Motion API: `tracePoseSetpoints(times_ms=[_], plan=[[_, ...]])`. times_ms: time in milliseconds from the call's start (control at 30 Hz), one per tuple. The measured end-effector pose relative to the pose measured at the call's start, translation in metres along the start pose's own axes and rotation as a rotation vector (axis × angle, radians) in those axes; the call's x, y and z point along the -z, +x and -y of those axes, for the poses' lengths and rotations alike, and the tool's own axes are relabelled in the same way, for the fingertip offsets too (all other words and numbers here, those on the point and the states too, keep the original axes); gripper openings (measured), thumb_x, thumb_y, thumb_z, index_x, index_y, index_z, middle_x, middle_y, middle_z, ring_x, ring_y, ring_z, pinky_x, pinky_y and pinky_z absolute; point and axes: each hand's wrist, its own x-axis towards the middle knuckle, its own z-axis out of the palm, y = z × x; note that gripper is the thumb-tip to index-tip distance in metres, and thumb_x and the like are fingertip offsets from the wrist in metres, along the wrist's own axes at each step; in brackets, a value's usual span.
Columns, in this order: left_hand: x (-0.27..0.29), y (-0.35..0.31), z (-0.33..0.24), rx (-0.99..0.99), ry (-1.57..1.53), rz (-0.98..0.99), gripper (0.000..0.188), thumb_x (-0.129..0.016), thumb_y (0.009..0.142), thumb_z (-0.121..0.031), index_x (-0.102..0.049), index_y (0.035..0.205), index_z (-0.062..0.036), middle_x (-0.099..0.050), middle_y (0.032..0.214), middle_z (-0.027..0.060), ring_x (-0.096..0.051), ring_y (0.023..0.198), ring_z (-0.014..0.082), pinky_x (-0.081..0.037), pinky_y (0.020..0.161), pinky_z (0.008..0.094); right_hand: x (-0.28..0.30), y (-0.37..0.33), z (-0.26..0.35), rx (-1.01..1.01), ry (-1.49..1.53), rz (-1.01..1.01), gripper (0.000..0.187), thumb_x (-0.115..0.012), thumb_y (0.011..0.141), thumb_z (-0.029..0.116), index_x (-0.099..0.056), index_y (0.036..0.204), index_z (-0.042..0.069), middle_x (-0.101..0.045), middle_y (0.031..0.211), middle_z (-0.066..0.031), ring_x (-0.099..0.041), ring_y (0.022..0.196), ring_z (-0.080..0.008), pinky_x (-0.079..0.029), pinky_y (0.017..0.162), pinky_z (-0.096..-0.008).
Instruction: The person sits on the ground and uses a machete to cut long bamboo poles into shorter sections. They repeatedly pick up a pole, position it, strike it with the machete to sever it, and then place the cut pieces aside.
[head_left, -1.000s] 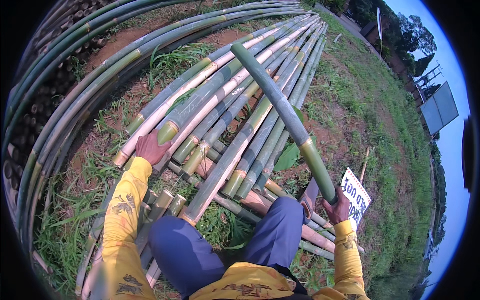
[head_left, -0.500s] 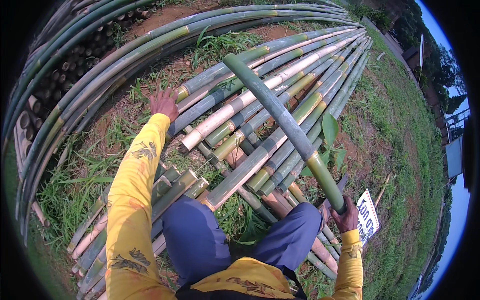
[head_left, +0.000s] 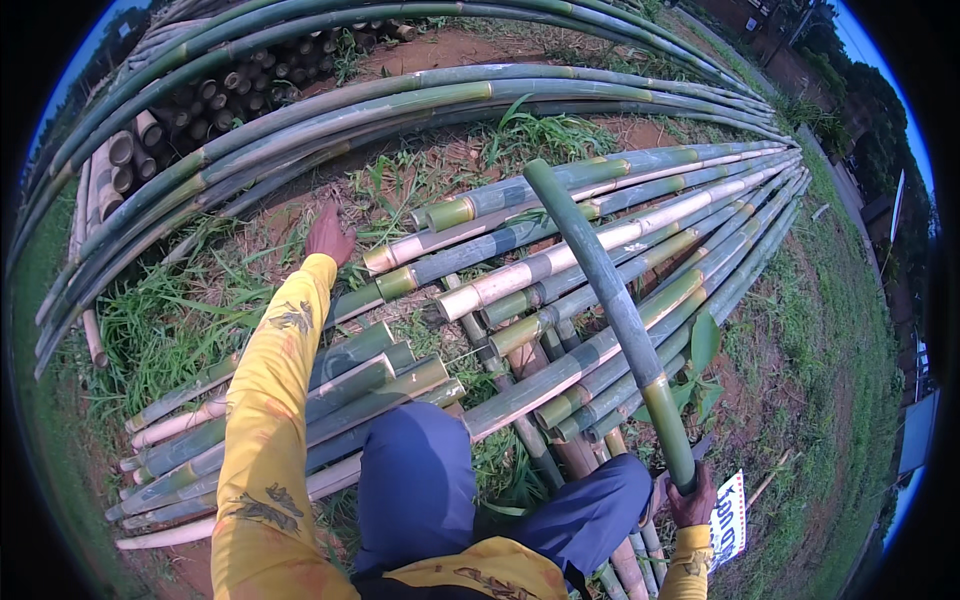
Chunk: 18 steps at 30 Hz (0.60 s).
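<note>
My right hand (head_left: pixel 693 497) is closed around the near end of a short green bamboo pole (head_left: pixel 612 290). This piece slants away from me to the upper left, above a fan of long bamboo poles (head_left: pixel 560 262). A dark, flat, blade-like thing shows just behind that hand; what it joins is hidden. My left hand (head_left: pixel 330 238) is stretched out over grass, left of the long poles' cut ends and apart from them. Its fingers are partly hidden but look spread, with nothing visible in them.
Cut bamboo lengths (head_left: pixel 350 390) lie at my left knee. Long curved poles (head_left: pixel 400 105) stretch across the far side, beside a stack of cut ends (head_left: pixel 200 110). A printed white sign (head_left: pixel 730 520) is by my right hand. A leafy sprig (head_left: pixel 705 345) stands near the short pole.
My left hand has come away from the cut pole ends, leftward over the grass. The view has shifted, so the scene sits lower and further right. My right hand keeps its grip.
</note>
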Motion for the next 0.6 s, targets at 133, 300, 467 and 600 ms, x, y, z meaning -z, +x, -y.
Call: tracePoseSetpoints(times_ms=[133,300,467,600], plan=[[0.029,0.036,0.026,0.101,0.049,-0.043,0.050,-0.074,0.083,-0.020,-0.056,0.126,-0.0027,-0.061,0.130,0.0233,-0.060,0.121,0.0423,-0.050,0.101,0.0511,-0.003,-0.003,0.014,0.013,-0.074,-0.056,0.055,-0.084,0.072,0.018,-0.061,0.120,0.002,-0.071,0.094,-0.0211,-0.071,0.085,-0.0402,-0.056,0.077,-0.0456],[0.054,0.104,0.041,-0.014,0.295,-0.187,0.082,-0.078,0.082,-0.021,-0.038,0.151,-0.0035,-0.038,0.158,0.0185,-0.038,0.146,0.0370,-0.034,0.120,0.0471,-0.015,-0.039,-0.056,0.047,-0.001,-0.063,0.072,-0.079,0.089,0.031,-0.047,0.152,0.014,-0.055,0.146,-0.0186,-0.057,0.132,-0.0361,-0.053,0.100,-0.0462],[0.085,0.162,0.076,-0.067,0.468,-0.180,0.090,-0.077,0.082,-0.020,-0.030,0.157,-0.0055,-0.035,0.161,0.0155,-0.032,0.151,0.0349,-0.026,0.125,0.0471,0.005,-0.003,0.052,-0.008,-0.193,-0.089,0.060,-0.084,0.070,0.020,-0.060,0.122,0.003,-0.072,0.099,-0.0213,-0.071,0.088,-0.0416,-0.055,0.080,-0.0492],[0.070,0.196,0.064,-0.113,0.526,-0.168,0.080,-0.074,0.078,-0.016,-0.040,0.150,-0.0048,-0.045,0.151,0.0129,-0.040,0.143,0.0316,-0.027,0.124,0.0445,0.027,0.001,0.106,-0.049,-0.321,-0.094,0.058,-0.084,0.070,0.019,-0.060,0.120,0.003,-0.070,0.097,-0.0203,-0.071,0.087,-0.0408,-0.056,0.076,-0.0469]])
